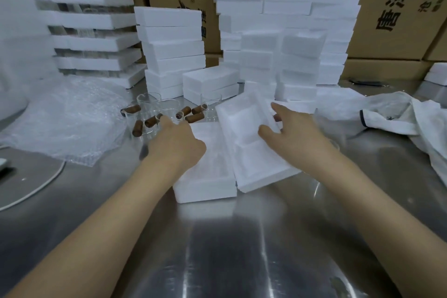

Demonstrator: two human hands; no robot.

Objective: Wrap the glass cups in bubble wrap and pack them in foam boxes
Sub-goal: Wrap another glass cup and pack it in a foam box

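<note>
Centrally, a foam box (205, 184) sits flat and open on the steel table (242, 249). A foam half (254, 167) leans tilted against its right edge. Right hand (292, 130) pinches that half's far rim, thumb inside, fingers over the outside. Left hand (179, 145) lies over the box's far left corner, fingers hidden; grip cannot be told. Cups (147, 101) stand unwrapped just beyond the left hand, bubble wrap (67, 116) to their left.

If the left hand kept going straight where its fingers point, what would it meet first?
Probably the glass cups with brown handles, right beyond the fingertips of the left hand; exact depth is unclear.
</note>
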